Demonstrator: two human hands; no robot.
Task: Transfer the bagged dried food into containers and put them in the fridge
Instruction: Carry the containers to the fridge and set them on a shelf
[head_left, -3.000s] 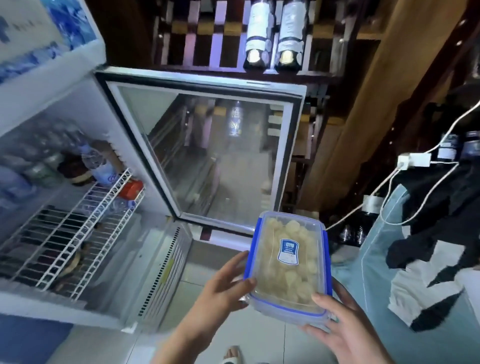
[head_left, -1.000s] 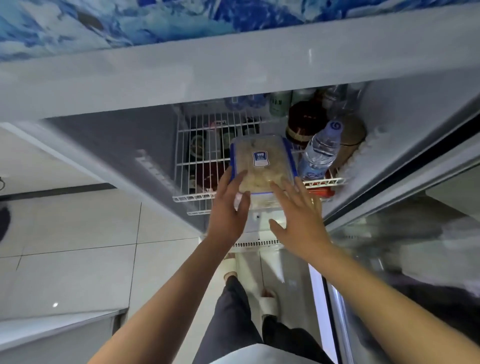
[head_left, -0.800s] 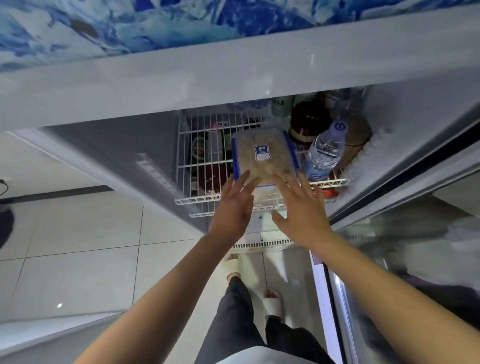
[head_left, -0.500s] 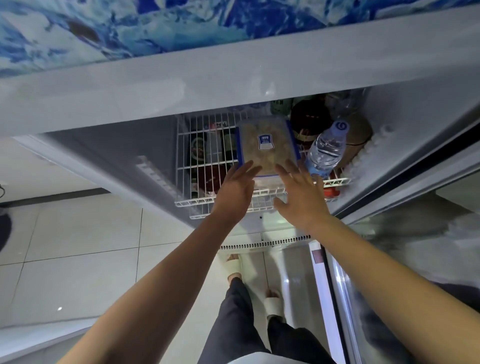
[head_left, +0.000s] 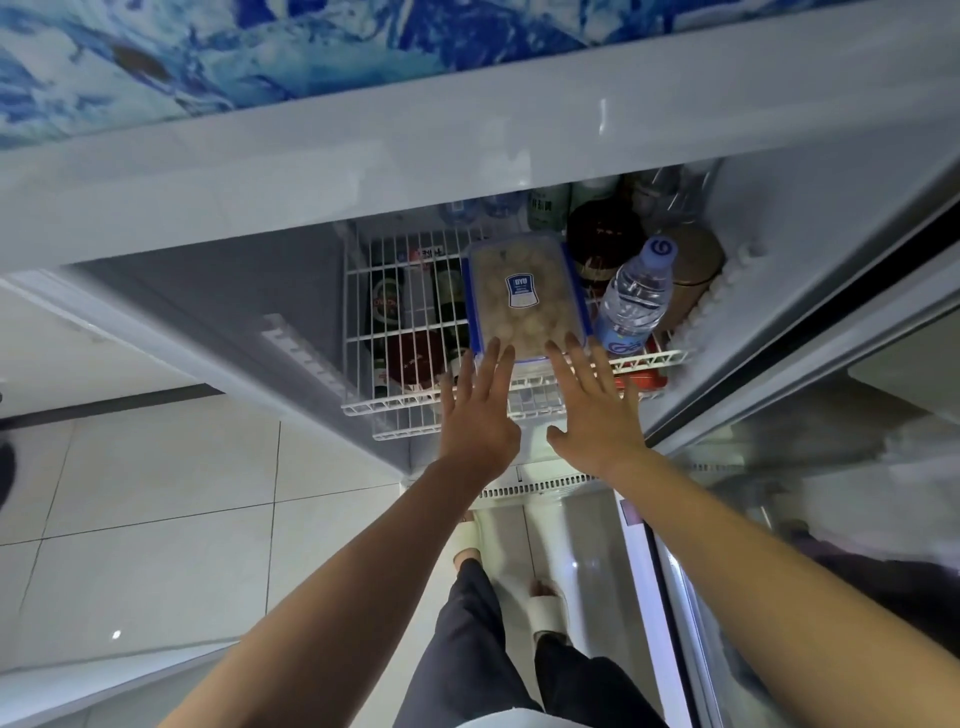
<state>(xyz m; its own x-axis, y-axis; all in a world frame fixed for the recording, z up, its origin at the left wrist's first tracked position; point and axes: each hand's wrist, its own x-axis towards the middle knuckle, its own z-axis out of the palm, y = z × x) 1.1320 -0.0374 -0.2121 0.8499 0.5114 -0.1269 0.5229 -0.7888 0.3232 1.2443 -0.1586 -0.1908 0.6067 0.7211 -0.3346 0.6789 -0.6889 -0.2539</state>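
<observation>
Inside the open fridge (head_left: 810, 249), the blue-rimmed container (head_left: 524, 296) of dried food lies flat on the white wire shelf (head_left: 395, 332), a water bottle (head_left: 631, 301) at its 3 o'clock, while left hand (head_left: 480, 410) and right hand (head_left: 597, 410) reach with straight fingers, holding nothing, fingertips at its near edge.

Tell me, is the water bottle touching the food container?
Cannot tell. In the head view the water bottle leans close beside the food container, no clear gap or contact showing.
</observation>
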